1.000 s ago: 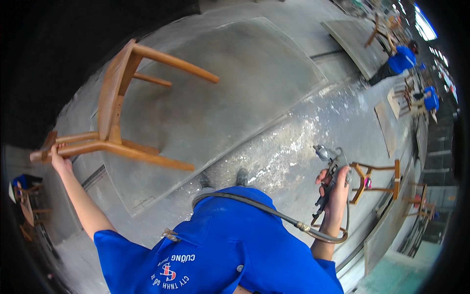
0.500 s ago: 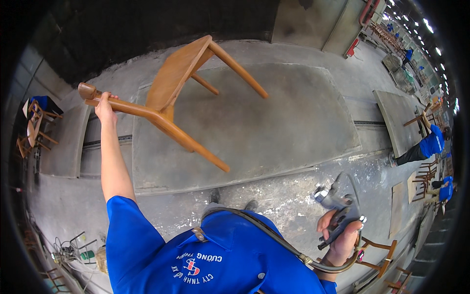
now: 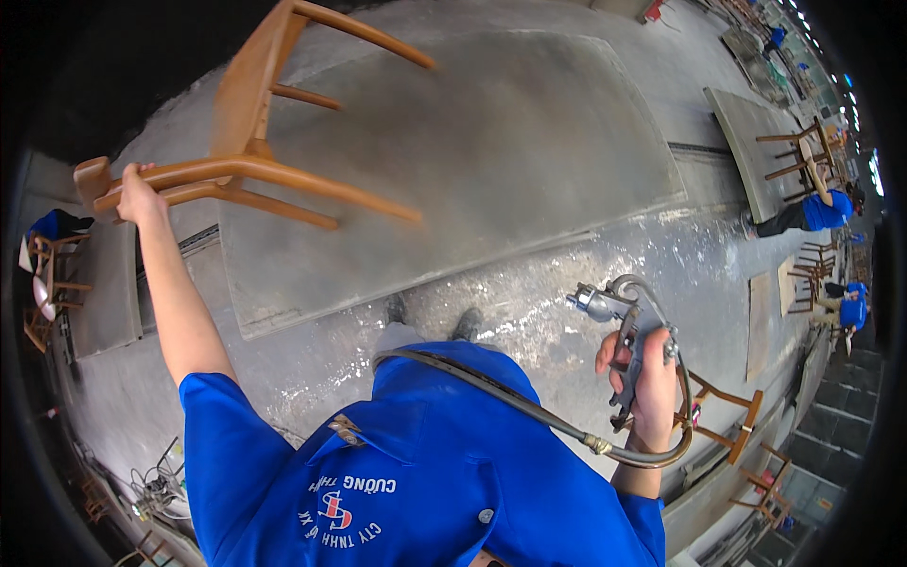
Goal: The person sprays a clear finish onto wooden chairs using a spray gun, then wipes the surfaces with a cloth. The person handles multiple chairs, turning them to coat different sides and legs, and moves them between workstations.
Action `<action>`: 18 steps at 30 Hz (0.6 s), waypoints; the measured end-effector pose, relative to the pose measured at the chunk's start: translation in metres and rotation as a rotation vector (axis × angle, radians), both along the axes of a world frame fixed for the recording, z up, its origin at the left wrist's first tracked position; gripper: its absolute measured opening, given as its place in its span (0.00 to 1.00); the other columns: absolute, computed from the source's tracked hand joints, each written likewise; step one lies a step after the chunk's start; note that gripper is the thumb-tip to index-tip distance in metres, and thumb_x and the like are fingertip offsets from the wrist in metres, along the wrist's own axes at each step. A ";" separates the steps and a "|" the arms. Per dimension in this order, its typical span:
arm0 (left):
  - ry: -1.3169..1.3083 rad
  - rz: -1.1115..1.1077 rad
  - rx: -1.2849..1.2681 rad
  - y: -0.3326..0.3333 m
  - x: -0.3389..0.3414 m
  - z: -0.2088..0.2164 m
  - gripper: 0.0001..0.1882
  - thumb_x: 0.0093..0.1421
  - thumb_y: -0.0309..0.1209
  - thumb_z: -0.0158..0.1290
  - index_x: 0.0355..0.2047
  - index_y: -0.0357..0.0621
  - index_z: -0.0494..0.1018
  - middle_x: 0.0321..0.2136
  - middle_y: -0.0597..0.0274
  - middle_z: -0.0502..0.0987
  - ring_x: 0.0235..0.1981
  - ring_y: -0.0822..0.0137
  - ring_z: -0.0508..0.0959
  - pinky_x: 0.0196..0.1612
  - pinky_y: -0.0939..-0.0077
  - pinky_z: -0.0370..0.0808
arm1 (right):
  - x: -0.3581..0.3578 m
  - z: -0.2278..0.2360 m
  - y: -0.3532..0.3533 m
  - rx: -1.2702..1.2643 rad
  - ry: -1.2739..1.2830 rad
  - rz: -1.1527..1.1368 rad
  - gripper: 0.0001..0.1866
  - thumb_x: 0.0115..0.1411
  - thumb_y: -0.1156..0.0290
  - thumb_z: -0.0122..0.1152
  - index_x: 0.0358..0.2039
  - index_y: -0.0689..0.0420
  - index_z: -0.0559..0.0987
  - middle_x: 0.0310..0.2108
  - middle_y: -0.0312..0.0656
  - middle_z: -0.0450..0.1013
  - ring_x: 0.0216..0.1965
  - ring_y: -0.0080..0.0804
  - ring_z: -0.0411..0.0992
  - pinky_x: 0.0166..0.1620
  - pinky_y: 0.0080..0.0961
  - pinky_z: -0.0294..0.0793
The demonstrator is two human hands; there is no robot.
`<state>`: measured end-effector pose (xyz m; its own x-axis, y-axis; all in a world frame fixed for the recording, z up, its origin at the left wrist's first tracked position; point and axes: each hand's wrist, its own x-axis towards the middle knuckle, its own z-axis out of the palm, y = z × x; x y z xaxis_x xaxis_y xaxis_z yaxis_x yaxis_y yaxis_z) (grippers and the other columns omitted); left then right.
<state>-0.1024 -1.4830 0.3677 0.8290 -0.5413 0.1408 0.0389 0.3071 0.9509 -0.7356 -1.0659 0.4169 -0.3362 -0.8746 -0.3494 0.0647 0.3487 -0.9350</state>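
Left hand [image 3: 141, 197] wrapped round a chair [image 3: 244, 104] — right hand [image 3: 654, 380] gripping spray gun [image 3: 627, 333].

Big grey panel [image 3: 463, 170] flat on the floor [image 3: 529, 321], floor's got white splotches nr the panel's edge. Co-worker [image 3: 826, 212] in blue way off R w/ a brown chair [image 3: 784, 173], 2nd person [image 3: 853, 308] in blue nearby. Wooden frame [image 3: 747, 427] lower R.

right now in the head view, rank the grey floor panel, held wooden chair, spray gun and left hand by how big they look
Largest to smallest:
1. grey floor panel
2. held wooden chair
3. spray gun
4. left hand
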 end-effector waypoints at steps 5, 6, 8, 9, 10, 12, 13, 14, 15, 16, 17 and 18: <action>-0.049 0.106 -0.062 -0.005 -0.004 -0.004 0.15 0.52 0.18 0.58 0.36 0.22 0.65 0.28 0.50 0.77 0.27 0.58 0.81 0.34 0.65 0.82 | -0.033 -0.027 0.025 0.173 -0.027 -0.150 0.37 0.71 0.35 0.38 0.35 0.61 0.75 0.26 0.42 0.75 0.24 0.24 0.74 0.19 0.15 0.62; -0.041 0.115 -0.057 -0.006 -0.005 -0.005 0.15 0.51 0.16 0.58 0.36 0.20 0.65 0.28 0.49 0.77 0.27 0.58 0.81 0.32 0.66 0.83 | -0.039 -0.030 0.032 0.170 -0.083 -0.154 0.36 0.71 0.36 0.38 0.36 0.61 0.75 0.25 0.42 0.75 0.24 0.24 0.74 0.18 0.15 0.62; -0.035 0.158 -0.030 -0.008 -0.008 -0.004 0.15 0.52 0.17 0.58 0.36 0.19 0.65 0.29 0.48 0.77 0.27 0.58 0.81 0.31 0.66 0.83 | -0.046 -0.037 0.042 0.191 -0.080 -0.228 0.37 0.70 0.34 0.38 0.28 0.59 0.76 0.21 0.42 0.75 0.16 0.21 0.69 0.16 0.15 0.60; -0.043 0.160 -0.025 -0.009 -0.010 -0.004 0.15 0.52 0.17 0.58 0.36 0.18 0.65 0.29 0.48 0.77 0.27 0.58 0.81 0.31 0.66 0.83 | -0.049 -0.040 0.045 0.220 -0.033 -0.229 0.37 0.70 0.34 0.38 0.29 0.59 0.76 0.21 0.42 0.75 0.17 0.21 0.69 0.16 0.15 0.61; -0.046 0.178 -0.036 -0.009 -0.012 -0.003 0.15 0.52 0.16 0.57 0.36 0.17 0.64 0.30 0.46 0.78 0.26 0.58 0.80 0.30 0.67 0.83 | -0.050 -0.044 0.047 0.237 0.012 -0.229 0.37 0.70 0.34 0.38 0.30 0.59 0.76 0.22 0.42 0.75 0.18 0.22 0.70 0.16 0.15 0.61; -0.035 0.189 -0.053 -0.009 -0.015 -0.003 0.16 0.52 0.16 0.57 0.36 0.17 0.64 0.30 0.46 0.78 0.26 0.58 0.80 0.30 0.68 0.84 | -0.053 -0.050 0.049 0.213 0.051 -0.263 0.35 0.71 0.36 0.39 0.35 0.59 0.75 0.23 0.42 0.75 0.21 0.23 0.73 0.17 0.15 0.63; -0.018 0.205 -0.054 -0.009 -0.017 -0.003 0.16 0.52 0.15 0.57 0.37 0.16 0.63 0.30 0.46 0.78 0.25 0.58 0.80 0.30 0.68 0.84 | -0.056 -0.051 0.049 0.214 0.038 -0.271 0.34 0.71 0.36 0.39 0.35 0.60 0.74 0.23 0.42 0.75 0.21 0.24 0.73 0.17 0.15 0.63; -0.014 0.209 -0.036 -0.008 -0.019 -0.003 0.18 0.52 0.14 0.56 0.39 0.15 0.62 0.30 0.45 0.77 0.25 0.58 0.80 0.30 0.68 0.85 | -0.057 -0.052 0.050 0.198 0.011 -0.265 0.34 0.71 0.37 0.39 0.36 0.60 0.74 0.24 0.42 0.75 0.22 0.24 0.74 0.18 0.15 0.63; -0.019 0.218 -0.043 -0.008 -0.021 -0.003 0.18 0.52 0.14 0.56 0.39 0.15 0.61 0.30 0.45 0.77 0.25 0.58 0.80 0.29 0.68 0.85 | -0.059 -0.053 0.051 0.174 -0.020 -0.266 0.33 0.71 0.37 0.39 0.37 0.60 0.73 0.24 0.42 0.75 0.23 0.25 0.74 0.18 0.15 0.63; -0.016 0.231 -0.045 -0.007 -0.022 -0.003 0.19 0.52 0.15 0.56 0.40 0.14 0.61 0.30 0.45 0.77 0.25 0.57 0.80 0.29 0.68 0.85 | -0.062 -0.053 0.052 0.153 -0.061 -0.251 0.32 0.71 0.38 0.40 0.36 0.59 0.73 0.24 0.42 0.75 0.23 0.24 0.74 0.18 0.15 0.63; -0.014 0.243 -0.047 -0.007 -0.024 -0.003 0.20 0.52 0.15 0.56 0.40 0.14 0.61 0.30 0.45 0.77 0.25 0.57 0.80 0.29 0.68 0.84 | -0.063 -0.054 0.053 0.181 -0.029 -0.230 0.32 0.71 0.38 0.40 0.36 0.59 0.73 0.24 0.42 0.75 0.23 0.24 0.74 0.18 0.15 0.63; -0.007 0.255 -0.062 -0.007 -0.025 -0.002 0.20 0.51 0.15 0.57 0.40 0.14 0.61 0.29 0.45 0.77 0.25 0.58 0.80 0.29 0.68 0.84 | -0.065 -0.055 0.054 0.194 -0.001 -0.216 0.32 0.71 0.38 0.41 0.36 0.59 0.72 0.24 0.42 0.75 0.23 0.24 0.74 0.18 0.15 0.63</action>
